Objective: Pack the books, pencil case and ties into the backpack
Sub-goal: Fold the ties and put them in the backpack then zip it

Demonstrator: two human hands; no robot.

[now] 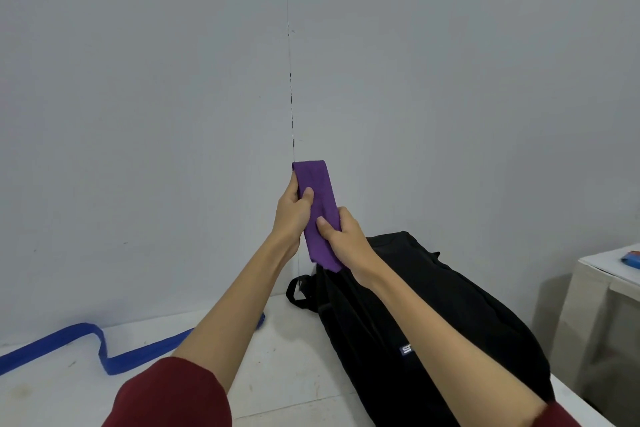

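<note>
I hold a folded purple tie (317,196) upright in the air, above the far end of a black backpack (433,315) that lies on the white table (284,374). My left hand (292,215) grips the tie's upper part, thumb on its front. My right hand (341,234) pinches its lower part just below. A blue tie (104,354) lies unrolled in a wavy line on the table to the left, partly hidden behind my left forearm. No books or pencil case are in view.
A grey wall stands right behind the table. A white box or stand (599,329) sits at the right, with a blue object (631,260) on its top at the frame edge.
</note>
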